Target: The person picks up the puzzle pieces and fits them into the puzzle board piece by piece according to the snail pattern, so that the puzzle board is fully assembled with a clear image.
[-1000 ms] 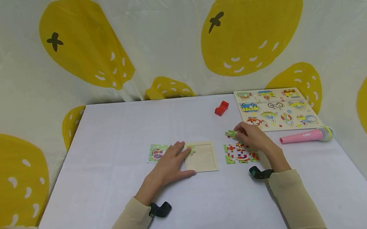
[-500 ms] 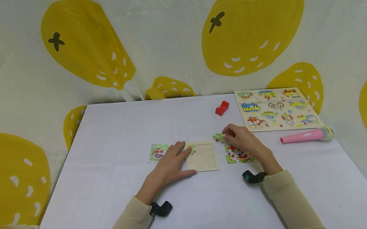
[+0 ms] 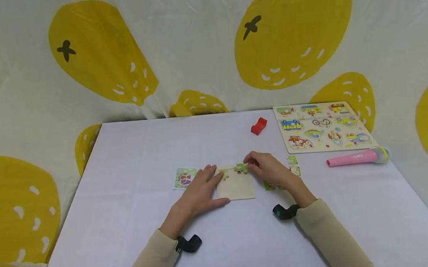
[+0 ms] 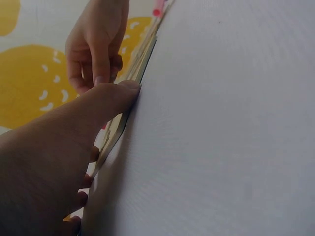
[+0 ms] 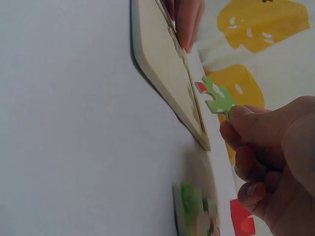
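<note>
My right hand pinches a green jigsaw piece with a bit of red between thumb and forefinger. In the head view that piece is over the upper right part of a shallow wooden puzzle tray. My left hand rests with spread fingers along the tray's left side, thumb at the near edge. A small green piece sits in the tray's upper left corner beside the left fingertips. More jigsaw pieces lie right of the tray, partly hidden under my right hand and wrist.
A small picture card lies left of the tray, partly behind the left hand. Farther back are a red curved block and a wooden board with vehicle pictures. A pink toy microphone lies at the right.
My right hand has moved left with the green jigsaw piece, from above the loose pieces to over the tray. The left hand stays in place on the tray.
</note>
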Motion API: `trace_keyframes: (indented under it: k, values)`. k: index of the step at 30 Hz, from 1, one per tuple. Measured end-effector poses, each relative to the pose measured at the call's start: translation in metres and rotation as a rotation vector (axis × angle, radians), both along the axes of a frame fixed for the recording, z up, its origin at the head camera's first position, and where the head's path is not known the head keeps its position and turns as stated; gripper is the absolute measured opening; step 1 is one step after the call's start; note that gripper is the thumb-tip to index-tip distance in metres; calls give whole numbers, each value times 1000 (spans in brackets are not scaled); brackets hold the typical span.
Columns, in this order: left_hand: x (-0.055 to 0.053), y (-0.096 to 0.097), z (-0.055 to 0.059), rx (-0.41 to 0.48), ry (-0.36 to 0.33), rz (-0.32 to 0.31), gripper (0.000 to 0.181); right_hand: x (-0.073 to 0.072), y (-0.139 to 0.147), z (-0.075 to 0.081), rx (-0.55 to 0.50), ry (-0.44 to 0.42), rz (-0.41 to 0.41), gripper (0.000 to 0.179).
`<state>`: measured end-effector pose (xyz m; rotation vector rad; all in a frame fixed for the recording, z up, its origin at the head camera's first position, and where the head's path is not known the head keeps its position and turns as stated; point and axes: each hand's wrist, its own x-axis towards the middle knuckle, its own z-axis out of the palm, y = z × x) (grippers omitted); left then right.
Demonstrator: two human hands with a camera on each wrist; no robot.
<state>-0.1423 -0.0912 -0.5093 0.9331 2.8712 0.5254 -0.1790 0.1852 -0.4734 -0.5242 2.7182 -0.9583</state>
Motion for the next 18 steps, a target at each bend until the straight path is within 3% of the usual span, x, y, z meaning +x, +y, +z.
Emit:
trace_keyframes:
  k: [6, 18]
  values:
    - [0, 1, -1, 11, 2, -3, 87, 0, -10, -2, -11, -18, 19, 21]
    - [0, 2, 1, -47, 7, -24, 86, -2, -24, -7, 19, -44, 40, 20]
